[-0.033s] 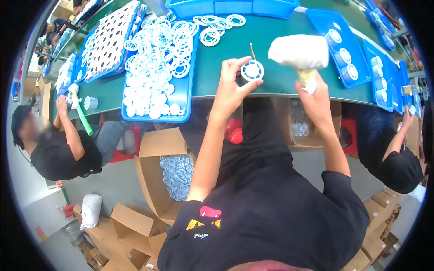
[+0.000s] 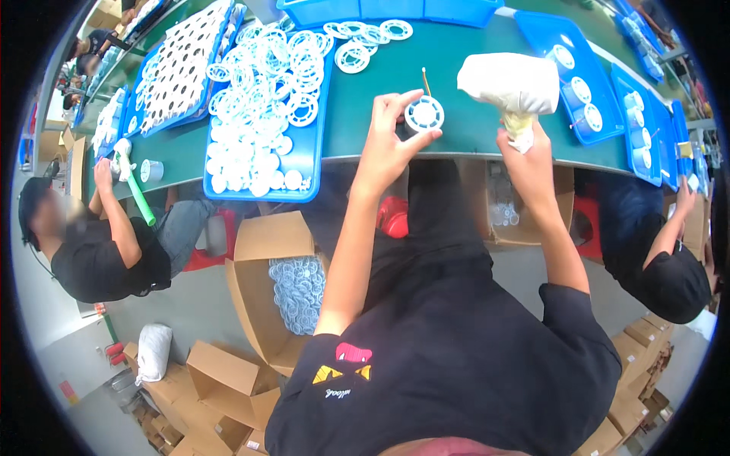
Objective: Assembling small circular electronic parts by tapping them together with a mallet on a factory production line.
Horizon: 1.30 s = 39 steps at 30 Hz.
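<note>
My left hand (image 2: 386,144) is closed at the green table's near edge, thumb and fingers around a round white slotted part (image 2: 424,114). It resembles a small motor housing, with a thin reddish-brown wire (image 2: 426,82) standing up behind it. To the right, my right hand (image 2: 528,156) grips the handle of a mallet (image 2: 508,82), its head wrapped in white material. The mallet head is raised and apart from the round part. Most of the handle is hidden by my fingers and the wrapping.
A blue tray (image 2: 310,163) heaped with white rings and discs lies left, with loose rings (image 2: 353,57) beyond it. Blue trays (image 2: 601,138) with white round parts lie right. Co-workers sit on both sides. An open carton (image 2: 251,247) of rings stands below the table.
The mallet head has shifted slightly right and tilted a little. My left hand keeps the round part in almost the same place.
</note>
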Available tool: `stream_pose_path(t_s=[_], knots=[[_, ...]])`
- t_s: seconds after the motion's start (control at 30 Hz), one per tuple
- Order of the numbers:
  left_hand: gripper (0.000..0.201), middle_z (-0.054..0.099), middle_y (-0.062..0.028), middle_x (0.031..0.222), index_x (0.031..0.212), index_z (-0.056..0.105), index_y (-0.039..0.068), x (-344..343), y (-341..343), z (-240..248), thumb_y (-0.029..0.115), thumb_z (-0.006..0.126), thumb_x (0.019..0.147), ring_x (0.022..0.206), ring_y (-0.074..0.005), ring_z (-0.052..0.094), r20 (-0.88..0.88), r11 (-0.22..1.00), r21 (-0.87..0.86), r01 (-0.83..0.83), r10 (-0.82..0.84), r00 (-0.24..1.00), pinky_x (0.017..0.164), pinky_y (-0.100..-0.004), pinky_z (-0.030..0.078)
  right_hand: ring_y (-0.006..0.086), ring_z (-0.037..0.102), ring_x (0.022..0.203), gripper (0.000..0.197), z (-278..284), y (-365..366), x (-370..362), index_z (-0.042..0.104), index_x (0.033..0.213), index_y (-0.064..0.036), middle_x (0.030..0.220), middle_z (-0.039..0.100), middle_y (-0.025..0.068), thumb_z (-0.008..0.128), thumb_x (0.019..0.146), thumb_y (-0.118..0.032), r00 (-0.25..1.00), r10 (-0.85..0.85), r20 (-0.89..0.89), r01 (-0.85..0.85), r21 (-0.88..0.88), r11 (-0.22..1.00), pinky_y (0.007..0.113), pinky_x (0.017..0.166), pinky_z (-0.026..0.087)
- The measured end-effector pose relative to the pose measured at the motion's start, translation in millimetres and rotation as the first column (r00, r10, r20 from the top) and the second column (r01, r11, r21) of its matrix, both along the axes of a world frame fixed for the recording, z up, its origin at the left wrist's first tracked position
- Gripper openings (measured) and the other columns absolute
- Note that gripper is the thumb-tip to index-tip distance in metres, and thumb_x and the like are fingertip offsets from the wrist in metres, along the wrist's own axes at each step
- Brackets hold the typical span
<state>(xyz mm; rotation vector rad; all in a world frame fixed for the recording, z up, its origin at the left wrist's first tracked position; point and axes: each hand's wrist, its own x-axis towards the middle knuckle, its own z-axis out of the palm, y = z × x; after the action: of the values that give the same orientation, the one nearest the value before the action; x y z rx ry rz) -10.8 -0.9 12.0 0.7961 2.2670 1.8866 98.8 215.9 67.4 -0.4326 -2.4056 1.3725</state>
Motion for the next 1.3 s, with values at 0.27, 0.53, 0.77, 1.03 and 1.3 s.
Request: stream_pose_path(t_s=[0.27,0.53,0.77,1.03,1.3], knots=[[0.085,0.051,-0.0176,0.137,0.156,0.041,0.003,9.8,8.6,-5.2,0.024,0.085,0.085,0.130,-0.0297,0.054,-0.046,0.995,-0.052,-0.090,0.088,0.995,0.112,-0.0421,0.044,0.0166,0.063,0.088,0.030,-17.6,8.2,-8.1,0.064,0.119,0.0021,0.096,0.069,0.0109,0.065,0.090,-0.002,0.997,0.081,-0.017,-0.080,0.054,0.995,0.033,0.079,0.052],[0.079,0.058,-0.0194,0.137,0.157,0.038,0.002,8.1,14.6,-17.1,0.018,0.078,0.090,0.126,-0.0321,0.057,-0.116,0.991,0.000,-0.136,0.135,0.984,0.112,-0.0446,0.043,0.0490,0.068,0.092,0.026,-17.8,14.6,-14.3,0.060,0.114,0.0009,0.095,0.070,0.0268,0.065,0.090,-0.007,0.979,0.196,-0.057,-0.176,0.251,0.952,0.045,0.077,0.056],[0.083,0.057,-0.0221,0.139,0.159,0.033,0.000,6.9,16.8,-22.2,0.020,0.074,0.090,0.127,-0.0366,0.056,-0.072,0.984,0.031,-0.175,0.177,0.982,0.112,-0.0464,0.041,0.0450,0.071,0.094,0.029,-15.7,7.6,-26.4,0.060,0.118,-0.0004,0.094,0.071,0.0249,0.066,0.091,-0.009,0.978,0.199,-0.067,-0.179,0.234,0.956,0.044,0.077,0.055],[0.091,0.055,-0.0263,0.140,0.161,0.027,-0.001,9.9,23.9,-14.7,0.027,0.077,0.090,0.128,-0.0409,0.055,-0.090,0.980,-0.051,-0.193,0.188,0.978,0.112,-0.0496,0.040,0.0387,0.074,0.094,0.032,-19.8,12.0,-30.6,0.062,0.121,0.0005,0.099,0.073,0.0232,0.066,0.090,-0.008,0.990,0.131,0.045,-0.136,0.164,0.977,0.042,0.080,0.056],[0.089,0.056,-0.0259,0.136,0.159,0.027,-0.002,7.0,29.2,-12.7,0.021,0.077,0.089,0.125,-0.0406,0.058,-0.069,0.983,-0.049,-0.177,0.174,0.982,0.110,-0.0475,0.043,0.0381,0.074,0.097,0.033,-22.9,14.1,-33.3,0.062,0.122,0.0006,0.103,0.073,0.0233,0.066,0.089,-0.006,0.985,0.172,0.003,-0.170,0.192,0.967,0.040,0.082,0.056]])
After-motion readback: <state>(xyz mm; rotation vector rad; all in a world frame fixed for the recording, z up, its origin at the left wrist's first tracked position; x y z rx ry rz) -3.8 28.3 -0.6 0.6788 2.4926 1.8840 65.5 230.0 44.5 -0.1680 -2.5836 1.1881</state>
